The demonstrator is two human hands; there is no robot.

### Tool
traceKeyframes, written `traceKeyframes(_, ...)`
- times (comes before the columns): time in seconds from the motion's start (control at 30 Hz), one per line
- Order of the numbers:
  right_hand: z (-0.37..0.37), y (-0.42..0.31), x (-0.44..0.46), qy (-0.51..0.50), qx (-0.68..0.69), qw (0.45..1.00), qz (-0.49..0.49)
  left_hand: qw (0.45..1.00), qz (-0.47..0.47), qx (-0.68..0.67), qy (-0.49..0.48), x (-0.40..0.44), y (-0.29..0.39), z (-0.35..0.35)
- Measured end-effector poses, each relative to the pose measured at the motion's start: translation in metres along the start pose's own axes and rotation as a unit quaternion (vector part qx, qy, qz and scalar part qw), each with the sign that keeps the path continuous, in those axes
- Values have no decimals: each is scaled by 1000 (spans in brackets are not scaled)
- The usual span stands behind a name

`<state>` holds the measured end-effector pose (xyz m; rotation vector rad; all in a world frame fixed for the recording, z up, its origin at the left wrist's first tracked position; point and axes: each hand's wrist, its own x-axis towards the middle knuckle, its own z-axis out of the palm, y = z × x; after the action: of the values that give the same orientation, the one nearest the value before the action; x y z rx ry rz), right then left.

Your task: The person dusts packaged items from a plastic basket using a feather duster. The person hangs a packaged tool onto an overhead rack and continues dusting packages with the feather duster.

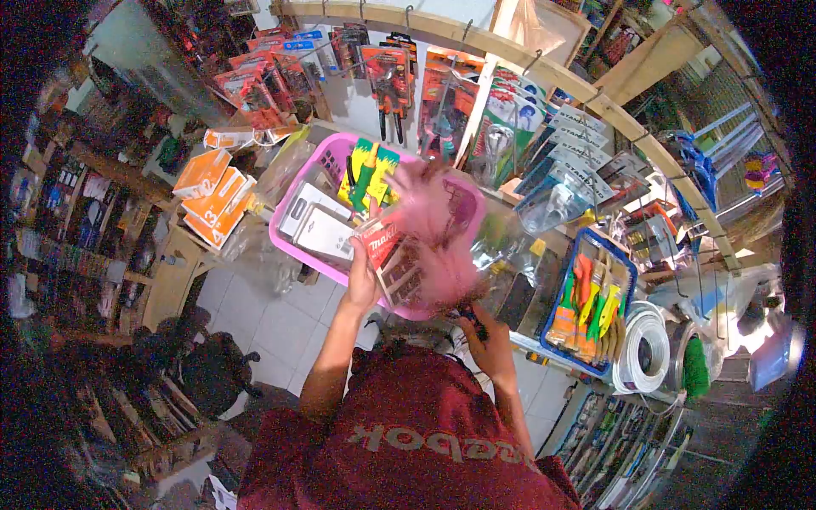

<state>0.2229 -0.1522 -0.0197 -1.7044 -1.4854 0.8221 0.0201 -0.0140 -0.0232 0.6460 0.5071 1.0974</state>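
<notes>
My left hand (363, 276) is closed on the edge of a red-labelled Makita package (382, 241), tilted over the pink plastic basket (289, 242). In my right hand (490, 344) is the dark handle of what looks like a feather duster (438, 229). Its pinkish-brown head is smeared by motion and covers the basket's right half and part of the package. Inside the basket lie a white boxed pack (320, 228) and a yellow-and-green card (371, 176) with a green-handled tool. What lies under the duster is hidden.
Hanging tool packs (388, 81) line the back rail. Orange-and-white boxes (217, 200) stand at left. At right are a blue basket of paintbrushes (631, 280), a white cable coil (639, 348) and a green brush (696, 367). Clear plastic bags flank the pink basket.
</notes>
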Motion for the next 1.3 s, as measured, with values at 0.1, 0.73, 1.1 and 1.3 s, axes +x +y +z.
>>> traceKeyframes(0.1, 9, 20, -3, 22, -18, 997, -66, 991, -11, 128, 40, 3, 10, -7)
traceKeyframes(0.73, 2, -10, -14, -48, -16, 997, -60, 984, -62, 154, 64, -6, 31, -32)
traceKeyframes(1.1, 0, -17, -5, 26, -6, 999, -45, 995, -66, 76, -16, -3, 24, -39)
traceKeyframes(1.3, -3, -14, -13, -12, 0, 994, -112, 992, -56, 112, -33, -4, 24, -36)
